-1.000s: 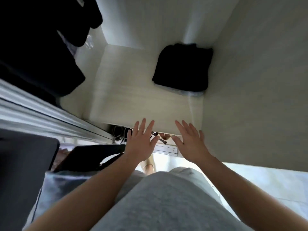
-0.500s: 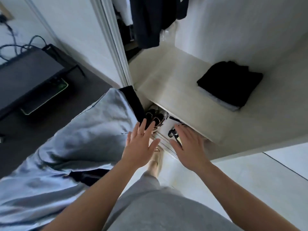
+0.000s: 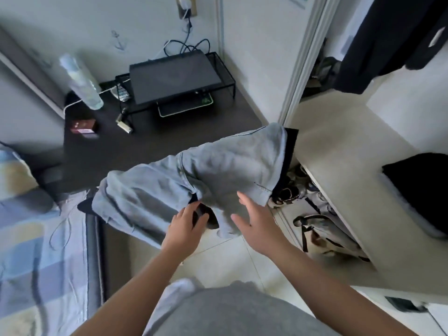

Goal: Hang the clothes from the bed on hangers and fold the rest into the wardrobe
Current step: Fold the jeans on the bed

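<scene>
Head view, nearest first: the person's grey trousers (image 3: 230,311) fill the bottom edge, and both bare forearms reach forward over the pale tiled floor (image 3: 218,260). The left hand (image 3: 185,226) has its fingers at a black garment (image 3: 206,218) that shows under the hem of a pair of light blue jeans (image 3: 206,180). The blur hides whether those fingers have closed on the cloth, so I cannot tell. The right hand (image 3: 257,226) is released, its fingers spread and straight, just in front of the jeans and holding nothing.

The jeans lie crumpled across the near edge of a dark desk (image 3: 157,144). One end is beside the wardrobe (image 3: 305,69) frame and the other sags toward the bed (image 3: 36,251) at the left, which has a blue and cream checked sheet.

To the right, the wardrobe stands open. A folded black garment (image 3: 419,190) sits on its pale shelf (image 3: 339,166), on top of a lighter folded piece. Under the shelf are shoes (image 3: 286,194) and a strapped bag (image 3: 322,234).

Farther back on the desk, a dark screen (image 3: 174,78) rests on a black wire stand, with a clear bottle (image 3: 82,83) and a small red box (image 3: 83,127) to its left. Cables run up the wall to a socket (image 3: 185,7). Dark clothes (image 3: 388,40) hang in the wardrobe at the top right.
</scene>
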`<state>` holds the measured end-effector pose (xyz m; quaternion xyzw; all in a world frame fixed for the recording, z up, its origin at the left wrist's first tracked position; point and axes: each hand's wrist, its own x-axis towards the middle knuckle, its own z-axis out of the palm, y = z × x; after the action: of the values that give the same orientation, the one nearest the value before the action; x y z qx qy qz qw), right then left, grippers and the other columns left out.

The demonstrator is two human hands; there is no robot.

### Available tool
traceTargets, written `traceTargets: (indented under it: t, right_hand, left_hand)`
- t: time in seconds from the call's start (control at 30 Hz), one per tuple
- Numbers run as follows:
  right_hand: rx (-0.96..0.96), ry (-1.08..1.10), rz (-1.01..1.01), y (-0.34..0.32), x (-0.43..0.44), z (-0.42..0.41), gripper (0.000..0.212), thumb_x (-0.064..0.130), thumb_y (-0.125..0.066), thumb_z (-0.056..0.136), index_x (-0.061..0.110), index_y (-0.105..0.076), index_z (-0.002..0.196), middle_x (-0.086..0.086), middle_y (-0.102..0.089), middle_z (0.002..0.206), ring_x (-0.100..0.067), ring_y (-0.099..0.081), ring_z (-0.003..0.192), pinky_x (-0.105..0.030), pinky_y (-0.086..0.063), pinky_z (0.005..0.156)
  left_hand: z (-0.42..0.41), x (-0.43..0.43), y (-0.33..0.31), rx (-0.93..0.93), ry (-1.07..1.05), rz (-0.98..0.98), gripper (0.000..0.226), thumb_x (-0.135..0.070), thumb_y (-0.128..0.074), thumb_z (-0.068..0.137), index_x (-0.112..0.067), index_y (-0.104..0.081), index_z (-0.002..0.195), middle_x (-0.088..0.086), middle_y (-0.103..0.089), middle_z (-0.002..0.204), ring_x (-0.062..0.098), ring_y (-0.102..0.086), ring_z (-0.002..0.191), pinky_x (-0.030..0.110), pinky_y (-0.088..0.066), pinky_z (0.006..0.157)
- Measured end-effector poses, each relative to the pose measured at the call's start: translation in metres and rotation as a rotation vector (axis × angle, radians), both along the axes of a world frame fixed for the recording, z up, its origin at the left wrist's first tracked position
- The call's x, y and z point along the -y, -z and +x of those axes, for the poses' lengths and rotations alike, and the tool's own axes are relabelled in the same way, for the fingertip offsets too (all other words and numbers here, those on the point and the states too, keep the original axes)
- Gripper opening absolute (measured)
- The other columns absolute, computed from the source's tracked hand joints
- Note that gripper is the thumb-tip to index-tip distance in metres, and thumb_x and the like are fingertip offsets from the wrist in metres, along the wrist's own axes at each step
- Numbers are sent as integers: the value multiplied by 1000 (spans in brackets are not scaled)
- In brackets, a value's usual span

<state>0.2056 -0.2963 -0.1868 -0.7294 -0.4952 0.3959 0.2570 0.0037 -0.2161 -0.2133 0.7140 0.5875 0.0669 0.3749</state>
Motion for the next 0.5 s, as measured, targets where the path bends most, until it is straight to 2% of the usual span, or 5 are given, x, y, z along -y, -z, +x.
traceTargets:
  t: [0.17, 0.3, 0.37, 0.4, 0.5]
  right_hand:
    - [-87, -139, -26, 5, -33, -53, 65, 41, -56, 97, 37, -26, 155, 11, -41, 155, -10, -38, 141, -33, -34, 113]
    - [-135, -161, -56, 15, -52, -94, 66, 39, -60, 94, 35, -30, 152, 9, -44, 151, -14, -48, 130, -25, -38, 100]
    - [-158, -94, -46, 19, -61, -110, 63, 37, -63, 91, 33, -34, 146, 14, -47, 139, -14, -51, 114, -16, -41, 84]
    - [-164, -27, -28, 21, -66, -117, 62, 34, -66, 91, 29, -35, 144, 15, -47, 134, -13, -49, 115, -13, -39, 82]
    - [-191, 206, -20, 32, -81, -127, 59, 30, -72, 88, 17, -42, 138, 3, -50, 135, -18, -47, 128, -23, -33, 94]
  left_hand:
    - [-66, -6, 11, 91, -382, -108, 52, -45, -56, 98, -18, -46, 142, 5, -59, 127, 22, -57, 108, 35, -42, 89]
    - [-124, -14, 18, 192, -628, -141, 63, -44, -61, 96, -11, -40, 146, 7, -53, 139, 26, -54, 124, 34, -41, 94]
    - [-144, -20, 18, 232, -690, -149, 66, -44, -62, 95, -11, -38, 147, 8, -49, 146, 28, -51, 130, 38, -43, 100]
    - [-152, -24, 18, 249, -693, -137, 67, -44, -64, 94, -12, -39, 147, 8, -48, 147, 28, -50, 132, 39, -43, 103]
    - [-162, -36, 14, 288, -624, -120, 68, -44, -67, 92, -16, -39, 147, -6, -47, 140, 16, -49, 125, 31, -39, 96]
